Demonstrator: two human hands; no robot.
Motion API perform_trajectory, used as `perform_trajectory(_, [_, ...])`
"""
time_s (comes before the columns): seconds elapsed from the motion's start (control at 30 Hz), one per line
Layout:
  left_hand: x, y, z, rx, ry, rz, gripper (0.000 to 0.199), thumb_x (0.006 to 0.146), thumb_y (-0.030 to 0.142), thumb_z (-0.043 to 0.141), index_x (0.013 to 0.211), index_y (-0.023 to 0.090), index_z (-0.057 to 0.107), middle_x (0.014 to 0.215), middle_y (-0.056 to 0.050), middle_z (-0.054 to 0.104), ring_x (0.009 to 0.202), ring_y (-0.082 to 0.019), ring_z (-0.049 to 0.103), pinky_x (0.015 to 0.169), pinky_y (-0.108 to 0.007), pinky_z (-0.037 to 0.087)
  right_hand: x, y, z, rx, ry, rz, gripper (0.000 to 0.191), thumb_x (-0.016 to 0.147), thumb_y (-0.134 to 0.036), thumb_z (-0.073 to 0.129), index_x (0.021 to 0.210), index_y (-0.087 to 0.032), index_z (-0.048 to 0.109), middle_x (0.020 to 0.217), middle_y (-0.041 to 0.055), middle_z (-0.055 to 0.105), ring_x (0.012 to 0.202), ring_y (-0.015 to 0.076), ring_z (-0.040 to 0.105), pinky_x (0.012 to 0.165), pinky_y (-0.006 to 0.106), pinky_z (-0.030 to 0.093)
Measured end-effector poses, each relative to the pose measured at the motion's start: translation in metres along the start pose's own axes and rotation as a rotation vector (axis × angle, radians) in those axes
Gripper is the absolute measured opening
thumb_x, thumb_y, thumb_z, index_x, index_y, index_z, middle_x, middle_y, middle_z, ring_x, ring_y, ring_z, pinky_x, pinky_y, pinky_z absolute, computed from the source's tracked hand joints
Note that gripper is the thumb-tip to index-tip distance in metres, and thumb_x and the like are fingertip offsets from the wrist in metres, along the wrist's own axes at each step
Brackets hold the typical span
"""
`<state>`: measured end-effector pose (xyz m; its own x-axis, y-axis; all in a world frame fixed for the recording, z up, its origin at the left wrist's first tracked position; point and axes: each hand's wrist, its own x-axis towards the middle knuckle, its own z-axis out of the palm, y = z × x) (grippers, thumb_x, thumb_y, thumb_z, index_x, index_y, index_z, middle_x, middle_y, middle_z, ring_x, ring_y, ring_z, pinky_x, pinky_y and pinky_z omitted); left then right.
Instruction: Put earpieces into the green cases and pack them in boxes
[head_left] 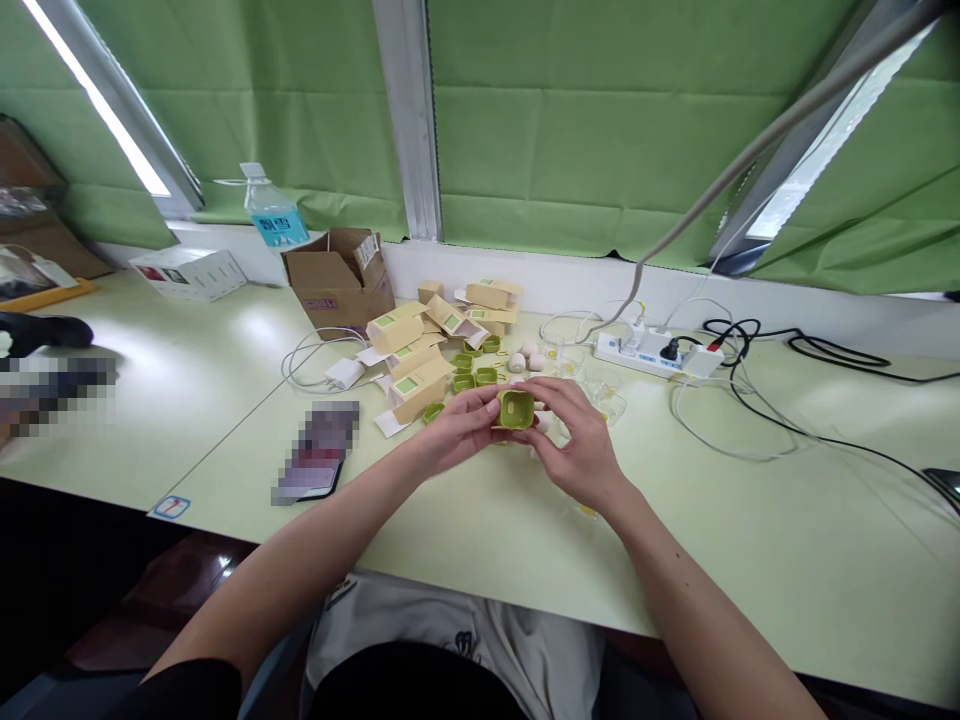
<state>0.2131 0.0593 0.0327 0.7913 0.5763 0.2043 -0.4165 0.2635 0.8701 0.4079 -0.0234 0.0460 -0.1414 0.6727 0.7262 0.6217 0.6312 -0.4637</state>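
A small green square case [517, 410] is held up over the table between both hands, its hollow side facing me. My left hand [463, 428] grips its left edge with thumb and fingers. On the other side my right hand [574, 435] holds its top and right edges. Behind the hands lie several similar green cases [464, 381], and to their right a few whitish rounded pieces [517, 362]. Clear plastic pieces with yellow spots [609, 402] lie beyond my right hand. Open cream cartons [421, 387] are piled at the back left of the hands.
A phone [319, 455] lies left of the hands. Farther back stand a cardboard box [341, 285], a bottle [274, 215] and a white box [189, 273]. A power strip [652, 355] with black and white cables spreads over the right side. A charger [344, 374] lies near the cartons.
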Motion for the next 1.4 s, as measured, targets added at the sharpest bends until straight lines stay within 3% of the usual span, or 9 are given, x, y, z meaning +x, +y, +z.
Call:
perform_trajectory(0.1, [0.002, -0.003, -0.002, -0.081, 0.068, 0.028, 0.047, 0.090, 0.043, 0.086, 0.127, 0.015, 0.076, 0.114, -0.015, 0.079, 0.105, -0.026, 0.077, 0.098, -0.041, 0.061, 0.002, 0.002, -0.008, -0.056, -0.046, 0.103, 0.059, 0.094, -0.024, 0.075, 0.150, -0.030, 0.056, 0.145, 0.0107, 0.066, 0.131, 0.0308, 0.063, 0.101, 0.048, 0.060])
perform_trajectory(0.17, [0.004, -0.003, -0.006, -0.113, 0.146, 0.079, 0.044, 0.087, 0.040, 0.089, 0.122, 0.015, 0.077, 0.112, -0.013, 0.079, 0.101, -0.023, 0.077, 0.097, -0.040, 0.062, 0.004, 0.003, -0.016, -0.191, -0.103, 0.181, 0.053, 0.093, -0.026, 0.076, 0.143, -0.026, 0.059, 0.142, 0.0123, 0.066, 0.125, 0.0317, 0.065, 0.094, 0.046, 0.060])
perform_trajectory(0.3, [0.006, -0.002, -0.013, -0.148, 0.275, 0.158, 0.043, 0.082, 0.032, 0.093, 0.118, 0.017, 0.076, 0.111, -0.010, 0.079, 0.104, -0.024, 0.077, 0.099, -0.042, 0.061, 0.003, 0.004, -0.026, -0.574, -0.428, 0.268, 0.015, 0.090, -0.024, 0.078, 0.105, -0.023, 0.073, 0.106, 0.0071, 0.076, 0.101, 0.0311, 0.072, 0.081, 0.043, 0.054])
perform_trajectory(0.4, [0.006, -0.002, -0.014, -0.143, 0.318, 0.187, 0.047, 0.078, 0.029, 0.094, 0.120, 0.018, 0.074, 0.114, -0.010, 0.079, 0.107, -0.026, 0.077, 0.105, -0.046, 0.058, 0.000, 0.001, -0.023, -0.707, -0.589, 0.246, 0.019, 0.087, -0.024, 0.081, 0.105, -0.022, 0.076, 0.101, 0.0081, 0.077, 0.096, 0.0316, 0.072, 0.075, 0.041, 0.051])
perform_trajectory(0.77, [0.004, 0.000, -0.009, -0.164, 0.321, 0.227, 0.051, 0.074, 0.026, 0.095, 0.119, 0.018, 0.073, 0.116, -0.010, 0.079, 0.114, -0.027, 0.075, 0.109, -0.048, 0.055, -0.005, -0.003, -0.004, -0.867, -0.673, 0.194, 0.017, 0.086, -0.009, 0.069, 0.101, -0.016, 0.073, 0.106, 0.0151, 0.077, 0.096, 0.0308, 0.073, 0.068, 0.037, 0.046])
perform_trajectory(0.93, [0.004, 0.001, -0.007, -0.144, 0.315, 0.222, 0.050, 0.075, 0.029, 0.095, 0.118, 0.018, 0.074, 0.119, -0.012, 0.079, 0.110, -0.026, 0.076, 0.101, -0.042, 0.058, 0.001, -0.005, -0.018, -0.622, -0.544, 0.282, 0.016, 0.085, -0.015, 0.073, 0.100, -0.021, 0.073, 0.102, 0.0080, 0.079, 0.092, 0.0279, 0.073, 0.069, 0.036, 0.047])
perform_trajectory(1.07, [0.004, -0.002, -0.006, -0.084, 0.304, 0.210, 0.046, 0.078, 0.035, 0.095, 0.116, 0.018, 0.076, 0.113, -0.011, 0.080, 0.103, -0.023, 0.077, 0.092, -0.037, 0.060, 0.008, -0.007, -0.027, -0.132, -0.208, 0.392, 0.014, 0.091, -0.031, 0.075, 0.103, -0.024, 0.074, 0.101, 0.0041, 0.080, 0.088, 0.0231, 0.072, 0.073, 0.036, 0.054])
perform_trajectory(1.17, [0.003, -0.006, -0.005, -0.003, 0.285, 0.198, 0.047, 0.081, 0.042, 0.093, 0.118, 0.017, 0.078, 0.108, -0.010, 0.081, 0.101, -0.023, 0.077, 0.092, -0.036, 0.060, 0.011, -0.007, -0.026, 0.251, -0.008, 0.477, 0.031, 0.085, -0.046, 0.084, 0.104, -0.022, 0.076, 0.101, 0.0065, 0.080, 0.086, 0.0218, 0.073, 0.075, 0.036, 0.061])
perform_trajectory(1.4, [0.003, -0.015, -0.002, 0.146, 0.293, 0.185, 0.056, 0.081, 0.053, 0.092, 0.121, 0.016, 0.078, 0.109, -0.012, 0.081, 0.098, -0.023, 0.077, 0.086, -0.034, 0.062, 0.012, -0.006, -0.017, 0.593, 0.064, 0.633, 0.051, 0.066, -0.052, 0.100, 0.100, -0.020, 0.080, 0.093, 0.0070, 0.081, 0.085, 0.0231, 0.076, 0.081, 0.039, 0.067])
